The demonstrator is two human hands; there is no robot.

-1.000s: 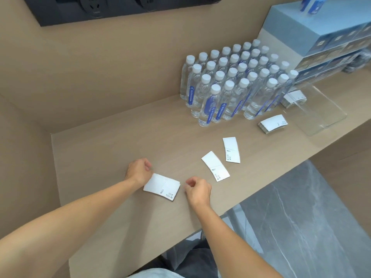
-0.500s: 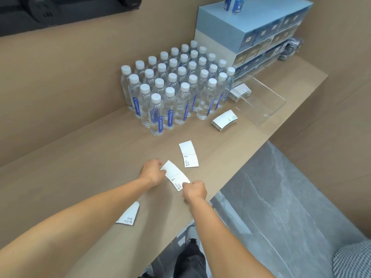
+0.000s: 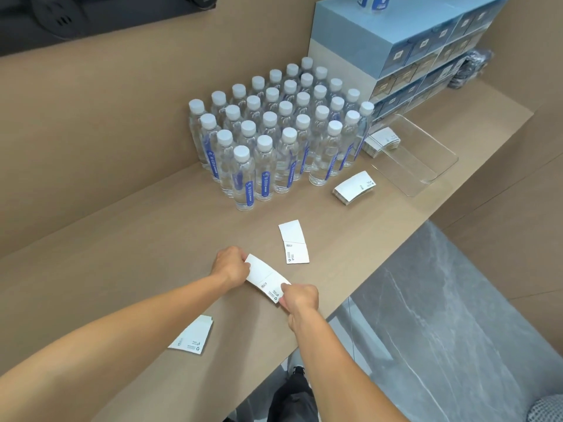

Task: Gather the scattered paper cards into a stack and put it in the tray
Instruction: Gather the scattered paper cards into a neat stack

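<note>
My left hand (image 3: pixel 230 266) and my right hand (image 3: pixel 300 296) pinch the two ends of a white paper card (image 3: pixel 265 277) near the counter's front edge. Just beyond it another white card (image 3: pixel 293 245) lies flat. A third card (image 3: pixel 192 336) rests on the counter under my left forearm. A small stack of cards (image 3: pixel 353 187) lies to the right of the bottles, short of the clear plastic tray (image 3: pixel 426 161). More cards (image 3: pixel 380 142) sit at the tray's near-left end, whether inside it or beside it I cannot tell.
A block of several water bottles (image 3: pixel 274 138) with white caps stands at the back against the wall. Stacked blue boxes (image 3: pixel 396 50) fill the back right. The counter's front edge (image 3: pixel 350 295) drops to a grey marble floor on the right.
My hands left the first card, which now lies by my left forearm, and moved right to take hold of the following card. The view swung right.
</note>
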